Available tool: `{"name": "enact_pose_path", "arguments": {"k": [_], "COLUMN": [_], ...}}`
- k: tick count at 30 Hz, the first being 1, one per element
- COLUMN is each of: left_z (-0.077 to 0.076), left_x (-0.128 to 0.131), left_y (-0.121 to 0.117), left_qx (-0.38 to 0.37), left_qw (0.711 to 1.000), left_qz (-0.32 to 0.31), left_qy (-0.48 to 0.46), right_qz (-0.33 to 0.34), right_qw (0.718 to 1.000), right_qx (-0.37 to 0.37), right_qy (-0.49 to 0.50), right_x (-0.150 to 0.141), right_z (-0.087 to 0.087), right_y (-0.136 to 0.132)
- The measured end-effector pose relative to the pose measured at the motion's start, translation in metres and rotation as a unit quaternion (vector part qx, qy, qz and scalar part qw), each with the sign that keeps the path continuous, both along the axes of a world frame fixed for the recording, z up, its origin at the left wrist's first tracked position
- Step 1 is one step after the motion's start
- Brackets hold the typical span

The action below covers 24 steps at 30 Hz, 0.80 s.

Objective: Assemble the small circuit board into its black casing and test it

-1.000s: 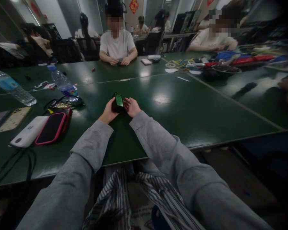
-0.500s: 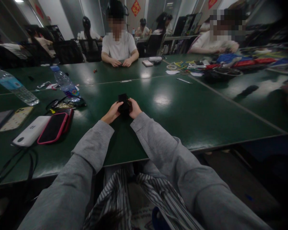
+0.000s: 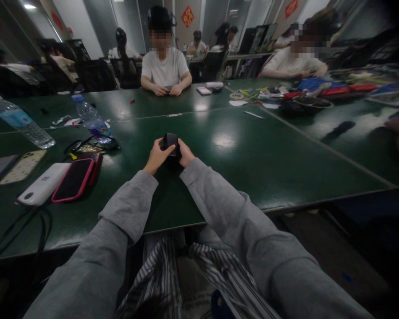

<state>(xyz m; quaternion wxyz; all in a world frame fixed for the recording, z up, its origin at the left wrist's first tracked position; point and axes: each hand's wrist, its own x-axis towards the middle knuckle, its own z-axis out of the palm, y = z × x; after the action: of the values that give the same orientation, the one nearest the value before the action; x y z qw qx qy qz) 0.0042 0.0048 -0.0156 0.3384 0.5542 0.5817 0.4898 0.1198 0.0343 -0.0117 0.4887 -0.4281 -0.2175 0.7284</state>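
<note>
A small black box-like object is held between my two hands, just above or on the green table; its exact kind does not show. My left hand grips it from the left, thumb laid across its near face and fingers bent round the side. On the other side my right hand holds its right edge, with most fingers hidden behind it. The top of the object looks like a raised or folded dark flap, too dim to make out clearly.
To the left lie a pink-cased phone, a white power bank, other phones and cables. Two bottles, one of them blue-capped, stand behind. A pen lies ahead; a cluttered heap is far right. A co-worker sits opposite.
The black object has turned in my hands, so a greyer face shows. My left thumb has moved across it, and the left fingers have shifted up along its side.
</note>
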Motion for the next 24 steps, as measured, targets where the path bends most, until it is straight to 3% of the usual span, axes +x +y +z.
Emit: {"name": "enact_pose_path", "arguments": {"k": [9, 15, 24], "left_z": [0.008, 0.015, 0.028], "left_x": [-0.005, -0.010, -0.013], "left_y": [-0.001, 0.001, 0.003], "left_qx": [0.021, 0.023, 0.010], "left_qw": [0.995, 0.997, 0.983], "left_qz": [0.050, 0.056, 0.021], "left_qy": [0.081, 0.058, -0.183], "right_qz": [0.032, -0.005, -0.029], "right_qw": [0.999, 0.999, 0.994], "right_qx": [0.015, 0.022, -0.033], "right_qy": [0.035, 0.031, 0.097], "right_x": [-0.003, -0.003, 0.006], "right_z": [0.007, -0.001, 0.005], "right_y": [-0.010, -0.002, 0.002]}}
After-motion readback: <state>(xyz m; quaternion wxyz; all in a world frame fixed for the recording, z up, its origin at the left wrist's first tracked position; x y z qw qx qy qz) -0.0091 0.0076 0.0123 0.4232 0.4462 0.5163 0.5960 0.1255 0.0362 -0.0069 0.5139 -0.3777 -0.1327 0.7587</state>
